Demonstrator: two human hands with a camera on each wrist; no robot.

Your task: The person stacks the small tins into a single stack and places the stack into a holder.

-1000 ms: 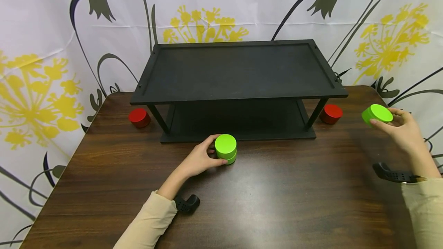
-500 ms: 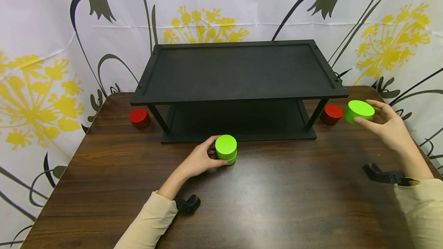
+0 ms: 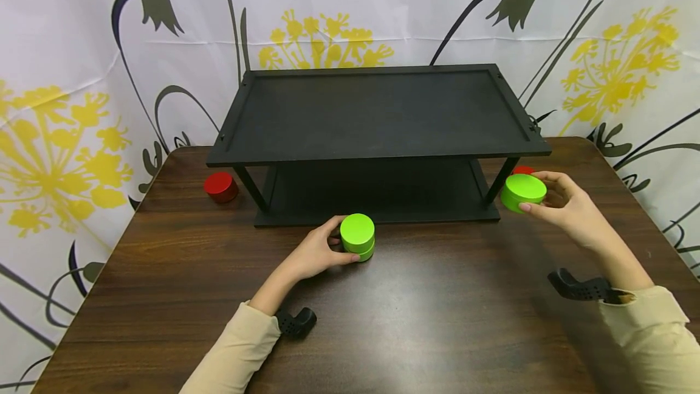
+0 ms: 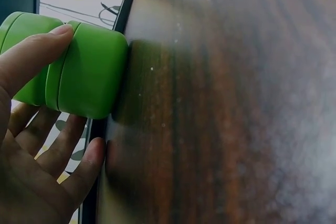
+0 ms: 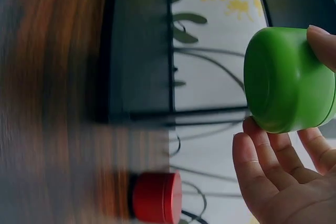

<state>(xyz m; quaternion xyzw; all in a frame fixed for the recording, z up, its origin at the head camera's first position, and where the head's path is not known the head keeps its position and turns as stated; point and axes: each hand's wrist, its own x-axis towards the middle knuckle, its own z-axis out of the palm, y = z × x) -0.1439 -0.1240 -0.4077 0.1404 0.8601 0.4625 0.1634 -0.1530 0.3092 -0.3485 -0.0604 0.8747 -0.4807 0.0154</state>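
Observation:
Two round green lidded containers stand one on the other on the table just in front of the black shelf, the upper container (image 3: 357, 230) over the lower container (image 4: 94, 72). My left hand (image 3: 317, 253) grips this stack from the left, its thumb across the seam between the two in the left wrist view. Up in the air at the shelf's right front post, my right hand (image 3: 574, 213) holds a third green container (image 3: 523, 191) between thumb and fingers. In the right wrist view that container (image 5: 283, 80) is raised well off the tabletop.
The black two-tier shelf (image 3: 372, 114) stands at the back of the brown wooden table (image 3: 437, 309). Beside its left post sits a red container (image 3: 220, 187). Another red container (image 5: 152, 198) by the right post is mostly hidden in the head view. A flowered curtain (image 3: 191, 29) hangs behind.
My right hand has carried its green container leftward from the table's right side, now overlapping the right red container in the head view. The left hand and its stack have stayed put.

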